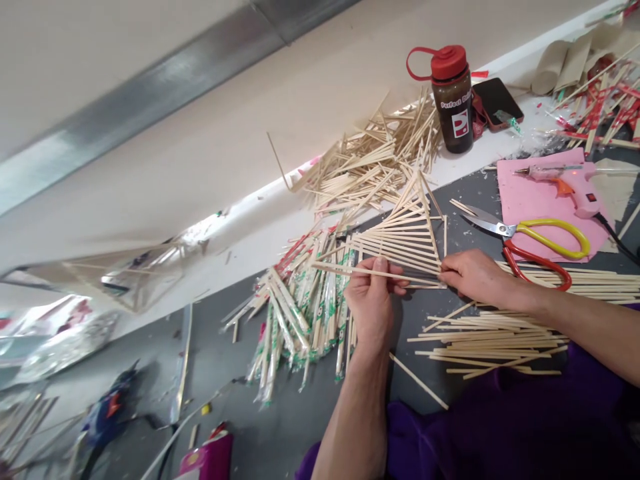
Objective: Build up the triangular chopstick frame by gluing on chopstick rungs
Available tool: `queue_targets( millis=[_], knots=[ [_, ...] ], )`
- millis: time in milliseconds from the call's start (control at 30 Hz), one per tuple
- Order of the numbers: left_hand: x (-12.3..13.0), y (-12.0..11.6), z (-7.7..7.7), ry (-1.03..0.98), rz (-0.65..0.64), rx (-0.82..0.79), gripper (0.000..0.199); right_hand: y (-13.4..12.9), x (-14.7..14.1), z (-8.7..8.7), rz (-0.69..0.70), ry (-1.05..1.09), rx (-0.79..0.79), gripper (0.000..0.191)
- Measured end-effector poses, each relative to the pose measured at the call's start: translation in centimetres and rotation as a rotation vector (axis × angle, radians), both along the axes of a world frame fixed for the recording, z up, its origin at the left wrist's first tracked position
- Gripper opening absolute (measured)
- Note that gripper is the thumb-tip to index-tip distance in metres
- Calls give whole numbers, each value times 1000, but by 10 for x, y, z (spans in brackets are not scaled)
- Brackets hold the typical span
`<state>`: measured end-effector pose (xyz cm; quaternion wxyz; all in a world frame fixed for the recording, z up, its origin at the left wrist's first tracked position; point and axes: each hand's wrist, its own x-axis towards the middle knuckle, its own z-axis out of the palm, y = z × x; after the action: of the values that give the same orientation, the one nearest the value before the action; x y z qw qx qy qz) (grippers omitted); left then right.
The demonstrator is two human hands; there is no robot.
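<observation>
My left hand (374, 297) is closed, thumb and fingers pinching a thin wooden chopstick (413, 276) that lies nearly level. At that stick's right end, my right hand (473, 277) has its fingertips pinched together against the corner of a fan-like framework of chopsticks (400, 235). The framework's sticks spread in stepped rows, and a slanting edge runs along its right side. My fingers hide the exact joint at the corner. Loose bare chopsticks (493, 343) lie below my right forearm.
Wrapped chopsticks (310, 303) and a heap of bare ones (370, 163) lie left and behind. Scissors (503, 229), a pink glue gun (575, 183) on a pink cloth (515, 193), a bottle (453, 100) and a phone (497, 103) stand right. A blue glue gun (107, 413) lies lower left.
</observation>
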<state>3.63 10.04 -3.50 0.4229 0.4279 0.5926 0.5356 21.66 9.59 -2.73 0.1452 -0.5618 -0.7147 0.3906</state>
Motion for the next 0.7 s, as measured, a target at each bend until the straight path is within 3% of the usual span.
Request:
queue_targets(
  millis=[200, 333, 467, 533, 667, 700],
  knots=[
    [3, -2, 1, -10, 0, -16, 28, 1, 0, -3, 5, -22, 26, 26],
    [1, -7, 5, 11, -39, -117, 27, 0, 1, -3, -1, -19, 14, 26],
    [-17, -25, 22, 178, -231, -304, 27, 0, 1, -4, 13, -16, 30, 26],
    [-30, -34, 34, 308, -239, -291, 25, 0, 0, -4, 20, -26, 24, 25],
    [-50, -36, 50, 465, 244, 190, 17, -1, 0, -3, 32, -82, 32, 26],
    [-51, -31, 52, 476, 313, 285, 19, -2, 0, -3, 36, -91, 32, 27]
  ],
)
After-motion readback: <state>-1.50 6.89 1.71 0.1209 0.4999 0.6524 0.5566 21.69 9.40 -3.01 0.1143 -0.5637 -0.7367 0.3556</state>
